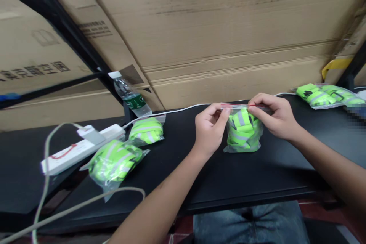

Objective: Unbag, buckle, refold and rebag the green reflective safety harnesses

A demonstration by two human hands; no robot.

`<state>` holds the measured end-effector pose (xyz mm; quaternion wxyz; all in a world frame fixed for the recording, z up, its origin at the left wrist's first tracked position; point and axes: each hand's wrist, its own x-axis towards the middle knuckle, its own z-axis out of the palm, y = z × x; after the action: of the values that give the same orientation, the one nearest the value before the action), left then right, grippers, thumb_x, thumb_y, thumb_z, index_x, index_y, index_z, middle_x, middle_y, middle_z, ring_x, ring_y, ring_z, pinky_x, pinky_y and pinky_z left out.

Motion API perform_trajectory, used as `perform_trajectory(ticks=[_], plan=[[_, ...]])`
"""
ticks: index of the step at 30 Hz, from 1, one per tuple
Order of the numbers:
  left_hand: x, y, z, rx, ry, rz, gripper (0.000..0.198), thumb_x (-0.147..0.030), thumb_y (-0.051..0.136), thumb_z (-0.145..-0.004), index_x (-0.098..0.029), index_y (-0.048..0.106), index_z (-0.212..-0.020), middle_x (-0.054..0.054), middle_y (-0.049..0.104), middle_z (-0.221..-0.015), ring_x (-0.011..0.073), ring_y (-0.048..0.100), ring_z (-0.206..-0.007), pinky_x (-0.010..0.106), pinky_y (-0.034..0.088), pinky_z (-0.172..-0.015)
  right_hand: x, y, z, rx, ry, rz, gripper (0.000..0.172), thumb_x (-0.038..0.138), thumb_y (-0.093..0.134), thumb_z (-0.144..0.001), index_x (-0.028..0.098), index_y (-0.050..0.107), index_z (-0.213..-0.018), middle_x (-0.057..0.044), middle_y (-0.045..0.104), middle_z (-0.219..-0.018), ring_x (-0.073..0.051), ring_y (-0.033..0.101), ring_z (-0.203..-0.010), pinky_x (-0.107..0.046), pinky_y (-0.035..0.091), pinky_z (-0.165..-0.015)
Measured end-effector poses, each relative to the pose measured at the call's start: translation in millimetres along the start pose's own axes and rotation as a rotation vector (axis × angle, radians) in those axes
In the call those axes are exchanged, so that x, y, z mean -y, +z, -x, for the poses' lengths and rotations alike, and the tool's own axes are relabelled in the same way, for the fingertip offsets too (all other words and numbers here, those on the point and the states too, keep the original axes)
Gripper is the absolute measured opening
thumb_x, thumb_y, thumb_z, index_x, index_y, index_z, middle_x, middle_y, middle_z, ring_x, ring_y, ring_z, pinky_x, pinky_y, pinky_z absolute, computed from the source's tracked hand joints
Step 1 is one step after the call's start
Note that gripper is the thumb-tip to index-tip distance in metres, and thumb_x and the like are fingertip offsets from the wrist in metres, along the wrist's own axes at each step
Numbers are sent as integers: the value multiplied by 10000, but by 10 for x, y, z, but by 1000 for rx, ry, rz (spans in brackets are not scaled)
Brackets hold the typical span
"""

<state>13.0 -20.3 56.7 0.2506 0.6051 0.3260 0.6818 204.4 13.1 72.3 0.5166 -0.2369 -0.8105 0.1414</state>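
Note:
My left hand and my right hand pinch the two ends of the red-lined zip seal of a clear plastic bag. The bag stands on the black table, packed with a folded neon-green reflective vest. Two more bagged vests lie to the left of my left hand. Further bagged vests lie beyond my right hand at the far right.
A white power strip with a plugged-in adapter sits at the left, and grey and white cables cross the table. A water bottle lies tilted against large cardboard boxes along the back edge.

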Motion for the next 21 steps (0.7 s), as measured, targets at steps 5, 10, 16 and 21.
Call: perform_trajectory(ticks=[5,10,16,21], plan=[[21,24,45,-8,26,-17,150,-321,671,-916,-188,730,-879,42,756,-866,150,689,-788,263,557,-717,55,-33,-23,-51,-265,221,202,163,633,-866,232,650,-1054,-83,683,-1007,-224,656,-912,-386,541,-787],[12,37,89,-4,63,-44,126,-298,650,-938,-199,722,-909,40,742,-906,154,689,-833,275,552,-773,91,-64,-15,-24,-340,300,243,127,619,-845,256,657,-1047,-106,661,-1103,-261,665,-1012,-429,562,-814],[18,54,119,-42,74,-65,135,-309,651,-936,-199,725,-910,42,738,-914,162,694,-844,283,560,-773,45,-87,7,-109,-383,366,186,152,682,-798,268,646,-939,-85,675,-1090,-264,665,-948,-432,559,-780],[34,45,122,-42,91,-58,122,-290,664,-930,-200,727,-876,46,745,-923,169,700,-868,291,554,-784,37,-93,2,-85,-345,414,165,181,682,-812,240,647,-961,-125,645,-1185,-288,664,-1008,-456,555,-810]])
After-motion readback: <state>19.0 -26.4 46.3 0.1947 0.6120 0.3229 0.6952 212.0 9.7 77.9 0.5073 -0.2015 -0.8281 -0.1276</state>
